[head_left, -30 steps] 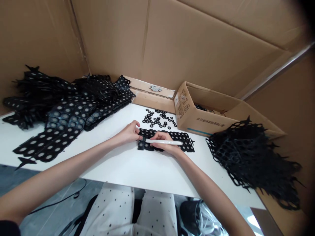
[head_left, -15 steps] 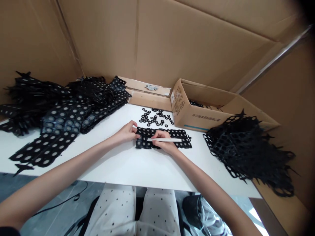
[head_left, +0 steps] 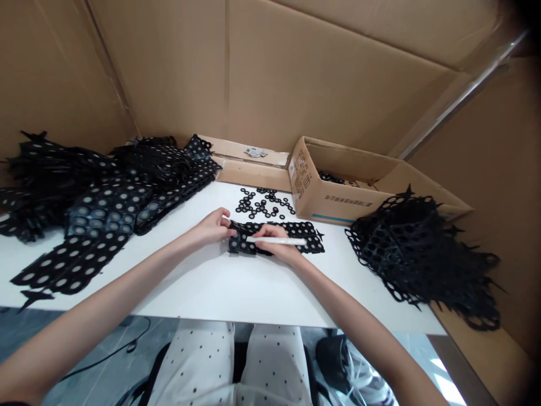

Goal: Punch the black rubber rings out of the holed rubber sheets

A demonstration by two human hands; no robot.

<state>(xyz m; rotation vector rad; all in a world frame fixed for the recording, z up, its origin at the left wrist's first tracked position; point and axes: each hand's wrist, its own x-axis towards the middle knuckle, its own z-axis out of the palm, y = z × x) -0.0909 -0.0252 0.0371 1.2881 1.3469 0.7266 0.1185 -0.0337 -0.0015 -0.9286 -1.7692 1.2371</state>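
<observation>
A black sheet with rows of round discs lies flat on the white table. Its left edge is pinched by the fingers of my left hand. My right hand rests over the sheet's middle, closed round a slim white pen-like tool that lies nearly level, its left end over the sheet's left part. Just beyond the sheet, many small black rings are scattered on the table. Where the tool's left end touches the sheet is too small to make out.
A tangled heap of black disc sheets covers the table's left side. At the back right stands an open cardboard box with black pieces inside. Black sheets with empty holes are piled at the right. Cardboard walls enclose the table.
The whole view has shifted slightly, moving most things a little to the left. Both hands keep the same holds, and the tool stays over the sheet's left part.
</observation>
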